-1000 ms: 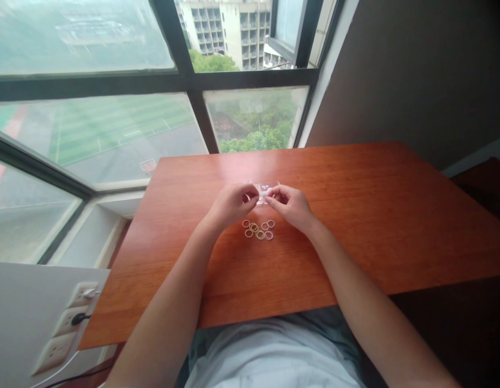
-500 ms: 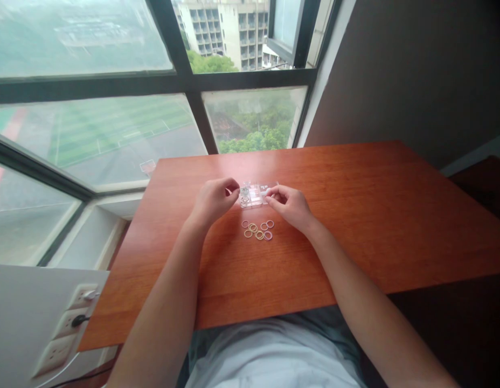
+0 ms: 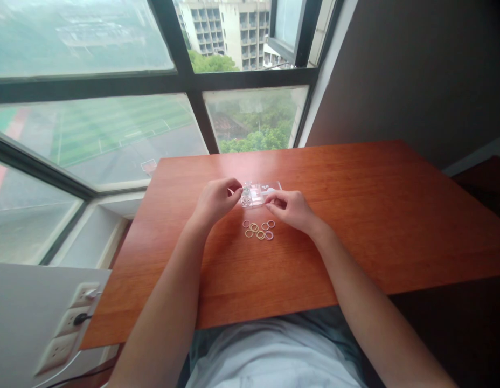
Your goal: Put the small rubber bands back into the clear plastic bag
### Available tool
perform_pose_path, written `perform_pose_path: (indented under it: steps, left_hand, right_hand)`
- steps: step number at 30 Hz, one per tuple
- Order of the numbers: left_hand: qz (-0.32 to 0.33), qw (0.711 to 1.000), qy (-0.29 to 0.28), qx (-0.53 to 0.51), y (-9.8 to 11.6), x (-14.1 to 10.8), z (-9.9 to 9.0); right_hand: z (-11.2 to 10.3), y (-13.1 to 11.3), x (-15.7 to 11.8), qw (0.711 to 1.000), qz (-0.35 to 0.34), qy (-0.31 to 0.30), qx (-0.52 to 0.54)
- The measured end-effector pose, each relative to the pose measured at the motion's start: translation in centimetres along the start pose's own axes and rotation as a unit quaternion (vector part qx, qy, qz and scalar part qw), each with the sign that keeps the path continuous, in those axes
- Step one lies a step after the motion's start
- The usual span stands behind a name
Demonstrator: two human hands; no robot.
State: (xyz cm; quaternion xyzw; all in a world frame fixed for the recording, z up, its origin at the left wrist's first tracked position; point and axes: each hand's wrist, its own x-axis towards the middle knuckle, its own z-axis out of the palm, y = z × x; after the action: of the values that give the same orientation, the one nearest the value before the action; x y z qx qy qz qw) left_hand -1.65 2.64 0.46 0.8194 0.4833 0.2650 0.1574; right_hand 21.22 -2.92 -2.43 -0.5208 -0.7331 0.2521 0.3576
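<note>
A small clear plastic box (image 3: 256, 195) lies on the wooden table, with some rings in its left compartment. My left hand (image 3: 220, 198) is at the box's left edge, thumb and fingertips pinched on something I cannot make out. At the right side, my right hand (image 3: 291, 207) has its fingers closed by the box's near right corner; whatever is between them is too small to tell. Several yellow and pink rings (image 3: 260, 235) lie loose on the table just in front of the box.
The brown table (image 3: 379, 215) extends to the right. Behind it stands a framed window (image 3: 250, 81), with a grey wall to the right. Sockets with plugs (image 3: 70, 321) are on the low wall at the left.
My right hand has shifted slightly right and down, uncovering more of the box's right part. My left hand stays at the left edge. The loose rings lie as before.
</note>
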Motion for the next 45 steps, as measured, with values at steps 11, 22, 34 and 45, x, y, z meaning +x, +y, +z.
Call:
perform_pose_path:
  steps: [11,22,34,45]
  left_hand:
    - [0.005,0.998,0.008,-0.054,0.3,0.0,0.1]
    - [0.001,0.999,-0.002,-0.049,0.3,0.0,0.1]
    - [0.003,0.999,-0.013,-0.05,0.6,0.0,0.2]
    - [0.009,0.998,-0.02,-0.051,0.6,0.0,0.2]
  right_hand:
    - [0.9,-1.2,-0.5,0.977,-0.019,-0.145,-0.158]
    - [0.8,-0.9,-0.3,0.961,-0.011,-0.116,-0.25]
    - [0.7,-2.3,-0.1,0.951,0.039,-0.146,-0.27]
    - [0.2,-1.9,-0.2,0.961,0.04,-0.12,-0.245]
